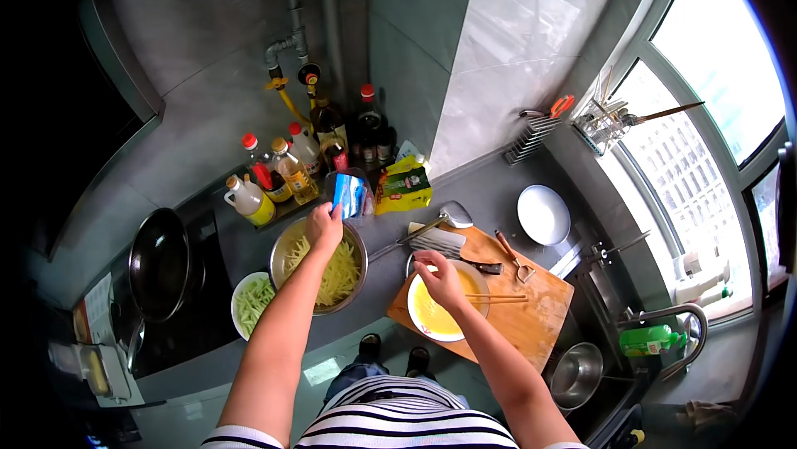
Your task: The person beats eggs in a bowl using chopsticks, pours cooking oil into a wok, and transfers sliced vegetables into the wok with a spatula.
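My left hand (325, 226) is closed on the edge of a blue-and-white packet (352, 195) at the back of the counter. Beneath that arm stands a metal bowl (362, 260) of pale shredded vegetable (340, 276). Over a white bowl (413, 314) of beaten egg (432, 312), my right hand (440, 280) has its fingers drawn together; whatever they may hold is too small to make out. Chopsticks (502, 299) lie across this bowl's right side. The bowl rests on a wooden cutting board (544, 299), near a cleaver (480, 267) and a peeler (519, 262).
Several sauce bottles (292, 171) and a yellow-green pouch (404, 186) line the wall. Left are a wok (159, 266) and a bowl of green shreds (252, 304). A spatula (455, 215), white plate (544, 215) and sink with a metal pot (576, 376) are to the right.
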Action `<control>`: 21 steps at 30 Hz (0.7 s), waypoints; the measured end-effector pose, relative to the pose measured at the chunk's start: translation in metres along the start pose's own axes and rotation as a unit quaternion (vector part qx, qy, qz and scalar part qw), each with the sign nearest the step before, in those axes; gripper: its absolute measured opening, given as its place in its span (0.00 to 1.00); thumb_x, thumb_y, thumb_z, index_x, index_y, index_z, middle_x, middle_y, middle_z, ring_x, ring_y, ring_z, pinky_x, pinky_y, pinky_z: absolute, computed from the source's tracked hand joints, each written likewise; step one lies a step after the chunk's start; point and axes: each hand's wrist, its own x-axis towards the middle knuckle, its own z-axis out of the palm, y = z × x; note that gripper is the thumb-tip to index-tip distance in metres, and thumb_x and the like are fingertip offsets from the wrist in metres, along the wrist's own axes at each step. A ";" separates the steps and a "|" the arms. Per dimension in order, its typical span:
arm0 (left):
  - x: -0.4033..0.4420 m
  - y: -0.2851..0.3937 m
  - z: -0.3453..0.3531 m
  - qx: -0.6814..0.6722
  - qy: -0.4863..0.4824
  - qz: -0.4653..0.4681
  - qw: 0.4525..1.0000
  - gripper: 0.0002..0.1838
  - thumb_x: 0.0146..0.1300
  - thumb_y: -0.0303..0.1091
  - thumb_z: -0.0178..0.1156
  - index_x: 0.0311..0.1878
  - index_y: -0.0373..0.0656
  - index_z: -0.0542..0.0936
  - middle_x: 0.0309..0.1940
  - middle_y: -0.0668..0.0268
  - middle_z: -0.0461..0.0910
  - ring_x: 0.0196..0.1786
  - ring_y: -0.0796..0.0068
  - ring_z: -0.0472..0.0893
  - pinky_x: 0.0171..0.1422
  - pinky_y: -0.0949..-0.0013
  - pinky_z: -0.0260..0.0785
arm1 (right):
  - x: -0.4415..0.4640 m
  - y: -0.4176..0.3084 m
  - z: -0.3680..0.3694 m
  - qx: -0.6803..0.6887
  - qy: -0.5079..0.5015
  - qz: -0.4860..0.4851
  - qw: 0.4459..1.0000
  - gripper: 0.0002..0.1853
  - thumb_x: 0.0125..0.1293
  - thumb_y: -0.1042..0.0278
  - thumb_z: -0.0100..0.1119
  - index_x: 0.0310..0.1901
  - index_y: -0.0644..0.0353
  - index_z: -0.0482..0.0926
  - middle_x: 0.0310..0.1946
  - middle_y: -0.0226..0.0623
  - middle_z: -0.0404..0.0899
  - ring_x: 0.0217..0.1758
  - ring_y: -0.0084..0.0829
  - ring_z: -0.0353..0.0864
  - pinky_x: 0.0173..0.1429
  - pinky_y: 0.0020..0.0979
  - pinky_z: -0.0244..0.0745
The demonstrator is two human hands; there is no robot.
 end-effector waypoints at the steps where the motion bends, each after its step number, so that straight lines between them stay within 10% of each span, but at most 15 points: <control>1: 0.003 -0.001 0.000 -0.002 0.012 0.020 1.000 0.19 0.61 0.48 0.58 0.39 0.40 0.82 0.37 0.51 0.81 0.42 0.49 0.79 0.46 0.53 0.70 | 0.005 -0.001 0.008 -0.005 -0.002 0.003 1.000 0.14 0.64 0.66 0.59 0.48 0.63 0.77 0.41 0.37 0.80 0.46 0.28 0.80 0.47 0.29 0.76; 5: 0.011 0.016 -0.010 -0.111 0.097 0.112 0.983 0.21 0.64 0.45 0.56 0.38 0.32 0.80 0.33 0.46 0.81 0.37 0.48 0.80 0.42 0.56 0.69 | 0.027 0.006 0.028 0.050 -0.028 0.009 0.998 0.17 0.64 0.65 0.60 0.52 0.64 0.75 0.42 0.37 0.79 0.46 0.26 0.79 0.50 0.27 0.74; 10: -0.007 0.068 -0.065 -0.376 -0.062 0.117 0.917 0.16 0.69 0.40 0.55 0.39 0.34 0.81 0.27 0.71 0.80 0.31 0.87 0.71 0.37 0.75 0.66 | 0.042 -0.004 0.030 0.150 -0.014 0.070 0.986 0.30 0.63 0.58 0.63 0.62 0.61 0.66 0.49 0.36 0.76 0.51 0.27 0.76 0.53 0.29 0.72; 16: -0.049 0.081 -0.092 -0.588 -0.244 -0.055 0.769 0.11 0.67 0.43 0.58 0.41 0.45 0.82 0.33 0.76 0.81 0.34 0.88 0.78 0.41 0.78 0.73 | 0.034 -0.036 0.005 0.450 -0.126 0.152 0.871 0.24 0.70 0.59 0.54 0.64 0.54 0.63 0.59 0.34 0.72 0.61 0.30 0.72 0.62 0.42 0.69; 21: -0.090 0.076 -0.099 -0.593 -0.241 -0.063 0.766 0.12 0.68 0.42 0.57 0.44 0.43 0.82 0.34 0.75 0.81 0.35 0.88 0.78 0.42 0.78 0.72 | 0.010 -0.038 -0.013 0.439 -0.142 0.162 0.872 0.14 0.68 0.63 0.57 0.52 0.57 0.73 0.45 0.31 0.79 0.44 0.26 0.82 0.47 0.35 0.81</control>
